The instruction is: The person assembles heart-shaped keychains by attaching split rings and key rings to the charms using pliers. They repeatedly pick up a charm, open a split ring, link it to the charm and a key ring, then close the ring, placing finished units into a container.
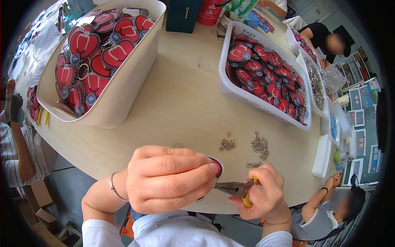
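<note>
My left hand (166, 179) is closed on a red keychain charm (219, 165) with a dark edge; the fingers cover most of it. Yellow-handled pliers (231, 188) are gripped in my right hand (267, 193), their jaws pointing left at the charm's lower edge. Whether the tips pinch a ring there is too small to tell. Part of a metal ring (177, 145) shows just past my left knuckles. Beyond my hands, small metal rings lie on the table in a larger pile (260, 145) and a smaller pile (227, 144), with a few more close to my right hand.
A deep cream bin (138, 74) full of red heart-shaped charms stands at the far left. The white basket (263, 108) at the far right holds more. Along the right edge sit white trays (322, 156). Other people work around the table (185, 82).
</note>
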Tool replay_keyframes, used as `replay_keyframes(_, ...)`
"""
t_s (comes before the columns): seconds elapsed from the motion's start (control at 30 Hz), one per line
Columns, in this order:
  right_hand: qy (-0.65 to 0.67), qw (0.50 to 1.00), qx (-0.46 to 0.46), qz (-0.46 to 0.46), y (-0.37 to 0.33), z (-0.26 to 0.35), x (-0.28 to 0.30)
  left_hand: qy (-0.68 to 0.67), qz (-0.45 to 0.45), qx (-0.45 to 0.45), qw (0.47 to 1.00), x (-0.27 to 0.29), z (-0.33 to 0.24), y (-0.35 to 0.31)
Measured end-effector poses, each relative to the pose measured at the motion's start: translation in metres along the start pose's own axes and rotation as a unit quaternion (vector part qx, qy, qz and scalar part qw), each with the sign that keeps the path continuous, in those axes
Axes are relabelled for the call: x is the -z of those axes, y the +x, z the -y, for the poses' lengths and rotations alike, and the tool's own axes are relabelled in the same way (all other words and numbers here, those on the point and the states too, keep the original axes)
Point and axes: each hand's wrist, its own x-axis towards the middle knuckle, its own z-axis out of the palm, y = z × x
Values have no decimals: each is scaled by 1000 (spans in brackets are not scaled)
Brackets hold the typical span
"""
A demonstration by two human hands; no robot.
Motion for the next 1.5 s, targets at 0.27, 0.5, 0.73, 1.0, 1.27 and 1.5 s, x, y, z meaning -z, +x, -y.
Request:
replay_keyframes(0.27, -102, 993, -35, -41, -5, 21, -14, 93, 3, 70, 993, -4, -14, 1)
replay_keyframes(0.5, -10, 997, -80, -13, -7, 6, -6, -43, -5, 26, 999, 2, 6, 9)
replay_keyframes(0.73, -45, 999, -16, 7, 1, -10, 8, -152, 4, 46, 987, -3, 12, 9)
replay_keyframes(1.0, -46, 999, 18, -2, 1, -17, 7, -195, 14, 54, 979, -7, 12, 10)
replay_keyframes(1.27, -43, 998, 36, 16, -4, -18, 1, -245, -8, 87, 965, -10, 9, 7)
replay_keyframes(1.5, -5, 1000, 21, -5, 0, -18, 0, -242, 5, 100, 965, -6, 6, 11)
